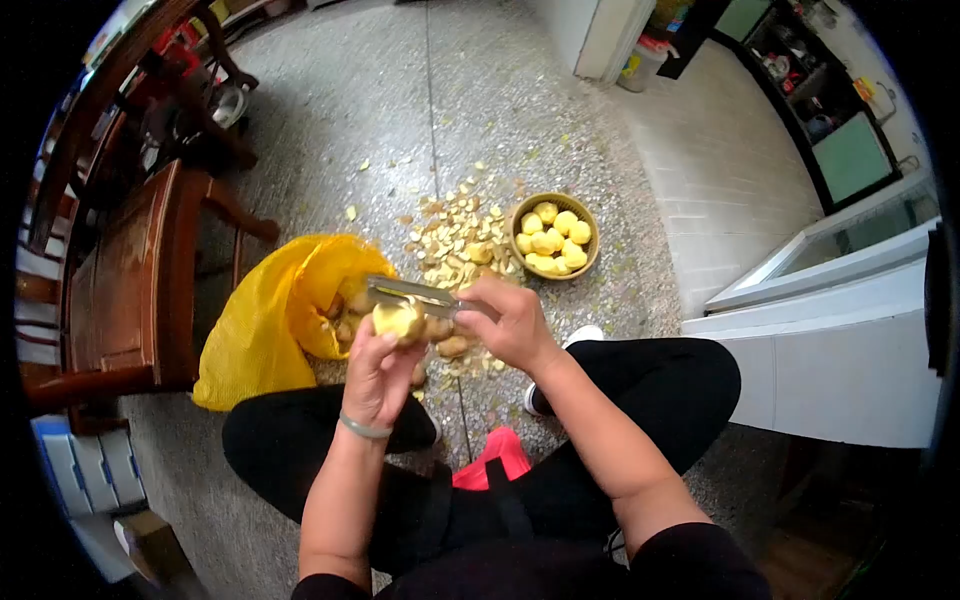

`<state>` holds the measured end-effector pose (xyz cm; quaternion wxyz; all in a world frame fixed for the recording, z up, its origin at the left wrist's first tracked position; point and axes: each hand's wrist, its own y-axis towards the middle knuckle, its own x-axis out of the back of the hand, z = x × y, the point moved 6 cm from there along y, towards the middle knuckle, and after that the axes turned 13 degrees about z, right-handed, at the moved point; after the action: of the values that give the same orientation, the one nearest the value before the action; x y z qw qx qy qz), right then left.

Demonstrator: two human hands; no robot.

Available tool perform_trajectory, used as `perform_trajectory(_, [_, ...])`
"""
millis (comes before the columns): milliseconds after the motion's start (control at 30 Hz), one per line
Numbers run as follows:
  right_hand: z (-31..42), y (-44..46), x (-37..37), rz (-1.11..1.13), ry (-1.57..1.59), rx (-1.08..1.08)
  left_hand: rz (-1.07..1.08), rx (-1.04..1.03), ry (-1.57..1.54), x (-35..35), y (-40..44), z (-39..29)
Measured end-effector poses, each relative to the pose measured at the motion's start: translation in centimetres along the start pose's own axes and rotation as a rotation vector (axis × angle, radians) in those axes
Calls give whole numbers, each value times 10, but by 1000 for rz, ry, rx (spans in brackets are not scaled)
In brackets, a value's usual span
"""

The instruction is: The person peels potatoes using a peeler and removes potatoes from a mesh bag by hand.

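My left hand [372,382] is closed around a partly peeled potato [398,320], whose yellow flesh faces up. In my right hand [512,322] is a long metal peeler [412,291], blurred a little, its blade end over the top of the potato. Behind my hands, a heap of peelings [450,245] lies on the floor. Several unpeeled potatoes [453,346] lie under and beside my hands. To the left, a yellow woven sack [262,325] gapes towards me with more potatoes inside. A round basket [594,250] of peeled yellow potatoes [546,242] stands right of the peelings.
My bent legs [640,395] frame the work area, with a pink thing [497,458] between them. A wooden chair [130,270] stands at left beyond the sack. On the right is a white door-like panel [820,380]. Speckled floor [350,120] stretches ahead.
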<state>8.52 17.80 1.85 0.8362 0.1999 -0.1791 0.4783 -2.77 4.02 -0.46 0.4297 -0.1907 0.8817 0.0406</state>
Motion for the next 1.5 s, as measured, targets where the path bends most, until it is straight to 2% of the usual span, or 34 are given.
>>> perform_trajectory(33, [-13, 0, -1, -25, -24, 2, -3, 0, 8, 7, -1, 0])
perform_trajectory(100, [-40, -1, -2, 53, -43, -148, 15, -21, 23, -12, -4, -7])
perform_trajectory(133, [-38, -1, 2, 25, -46, -146, 82, -19, 4, -9, -1, -6])
perform_trajectory(167, [-36, -1, 2, 5, -43, -145, 46, -15, 28, -13, 0, -6])
perform_trajectory(233, [-23, -2, 0, 0, 20, -108, 38, -26, 10, -11, 1, 1])
perform_trajectory(333, [12, -1, 2, 5, 26, 38, 2, 5, 142, -10, 4, 6])
perform_trajectory(467, [21, -1, 1, 39, -103, 96, -17, 35, 169, -8, -1, 7])
perform_trajectory(567, [-14, 1, 2, 53, -14, 25, -24, 65, 99, -5, -2, 2])
perform_trajectory(633, [-35, 0, 4, 60, -60, -133, -12, 57, 92, -17, -4, -3])
perform_trajectory(700, [-51, -1, 2, 97, -49, -213, 179, 87, -9, -30, -4, -4])
perform_trajectory(800, [-42, 0, 7, 33, 49, -155, 157, 66, -82, -20, 1, 0])
perform_trajectory(867, [-44, 1, 3, -19, 109, -42, 123, 68, -52, -26, 1, 1])
perform_trajectory(900, [-36, 0, 3, 15, 200, -138, 116, 69, -70, -21, 0, 2])
perform_trajectory(933, [-27, 3, 4, -14, 241, -52, 100, 62, -79, -17, -2, 2])
perform_trajectory(967, [-30, 1, -1, 61, 421, -219, 91, 57, -87, -15, -1, 2])
perform_trajectory(1033, [-5, 2, -1, -16, 527, -112, 94, 30, -122, -11, 2, 3])
perform_trajectory(1167, [48, 1, 2, -52, 56, 228, 112, 14, -114, -13, 5, 2])
perform_trajectory(1233, [44, 0, 1, -65, 38, 217, 67, 7, -180, -7, 2, 5])
perform_trajectory(1300, [-2, 3, -5, 57, 281, -57, 159, 31, -223, -10, 4, 2])
perform_trajectory(1367, [-15, 5, -1, 61, 333, -54, 146, 29, -225, -19, 5, -4])
perform_trajectory(1433, [-27, 2, -1, 138, 244, -192, 186, 39, -201, -35, -1, -9])
perform_trajectory(1500, [-29, 1, -3, 88, 327, -181, 199, 61, -183, -31, -1, -7])
